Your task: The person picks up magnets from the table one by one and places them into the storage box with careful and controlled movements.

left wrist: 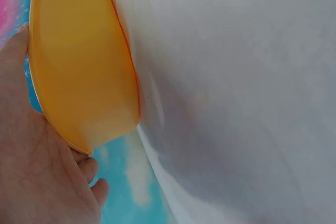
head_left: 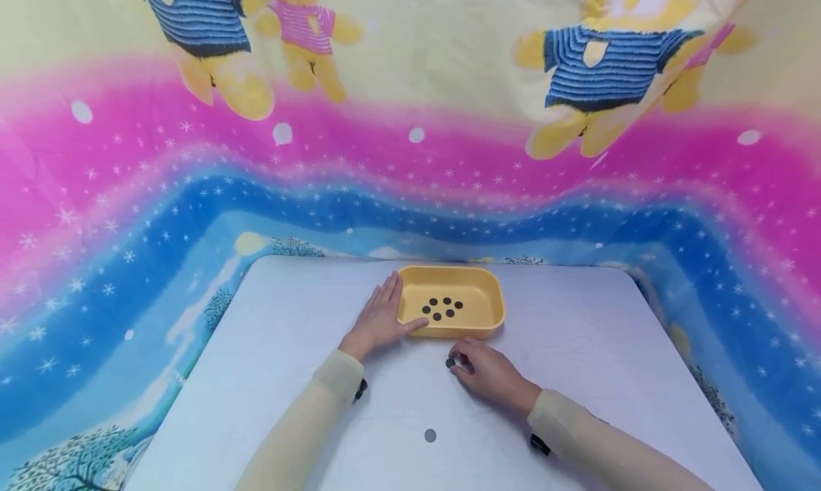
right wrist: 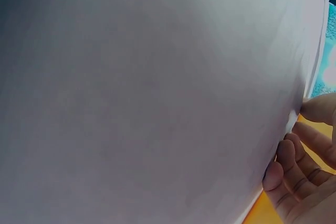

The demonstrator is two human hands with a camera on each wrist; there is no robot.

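A shallow yellow tray (head_left: 490,327) stands toward the far side of the table, with several small dark round discs (head_left: 437,316) lying spread on its bottom. My left hand (head_left: 378,321) rests against its left end, fingers straight along that side and thumb at the near rim. From the left wrist, the tray's wall (left wrist: 89,66) shows right beside the palm. Just in front of the tray, my right hand (head_left: 494,377) pinches one dark disc (head_left: 450,363) between thumb and fingertips. In the right wrist view the right hand (right wrist: 310,182) shows at the edge, its disc hidden.
One grey disc (head_left: 430,435) lies on the white tabletop (head_left: 256,377), nearer the front. Behind and beside the table hangs a printed cloth (head_left: 410,149) with bears and snowflakes. Small dark devices sit at both wrists.
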